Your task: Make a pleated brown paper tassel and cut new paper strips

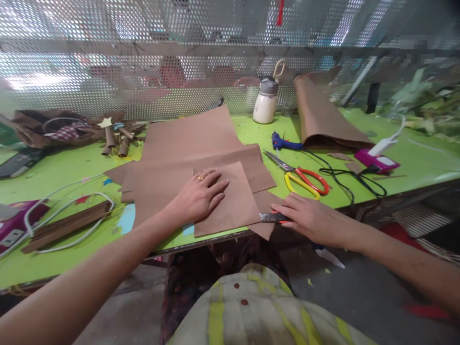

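My left hand (203, 194) lies flat with fingers stretched out on a small sheet of brown paper (230, 211) near the table's front edge. A ring shows on one finger. My right hand (304, 218) is closed around a utility knife (272, 217), its blade pointing left and touching the right edge of that sheet. Larger brown paper sheets (190, 129) lie beneath and behind. To the right, scissors (300, 177) with one red and one yellow handle rest beyond my right hand, beside a blue glue gun (285, 143) with a black cord.
On the green table (82, 179) are a white bottle (266, 101) with a grey lid, folded brown paper (323, 112), a purple power strip (379, 162) and a brown strip bundle (68, 225) with white cord. Small paper rolls (124, 146) lie at left. A perforated metal screen (143, 67) stands behind.
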Tool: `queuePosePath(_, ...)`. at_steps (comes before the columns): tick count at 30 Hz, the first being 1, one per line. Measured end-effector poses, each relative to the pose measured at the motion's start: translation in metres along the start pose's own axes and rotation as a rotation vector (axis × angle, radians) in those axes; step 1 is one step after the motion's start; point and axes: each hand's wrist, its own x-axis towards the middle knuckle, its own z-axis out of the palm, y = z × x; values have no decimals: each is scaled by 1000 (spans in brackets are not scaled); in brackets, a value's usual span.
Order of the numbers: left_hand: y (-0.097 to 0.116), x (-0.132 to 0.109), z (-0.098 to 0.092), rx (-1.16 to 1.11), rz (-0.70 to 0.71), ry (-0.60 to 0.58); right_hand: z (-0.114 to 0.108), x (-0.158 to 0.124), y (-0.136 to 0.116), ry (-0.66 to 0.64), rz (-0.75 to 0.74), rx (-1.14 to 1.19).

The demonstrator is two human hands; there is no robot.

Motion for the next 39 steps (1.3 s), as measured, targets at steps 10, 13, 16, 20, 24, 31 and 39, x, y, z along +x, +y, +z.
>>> queuePosePath(10,3,1,-4,26,-5,-21,-2,-14,2,-21,-41,48)
queuePosePath(13,3,2,-5,37,3,-35,-2,-13,3,-39,-29,58)
queuePosePath(16,3,2,-5,62,9,-37,-1,-3,1,-46,-27,30)
queuePosePath(20,3,2,-5,74,13,-28,-1,11,-3,-25,-62,2)
queuePosePath(24,4,1,-4,78,13,-19,-2,7,-8,-44,-67,35)
queuePosePath(31,5,1,-5,82,17,-21,-5,3,-15,-45,-46,57)
queuePosePath(39,6,-2,-2,84,13,15,-4,28,-27,-105,-69,42)
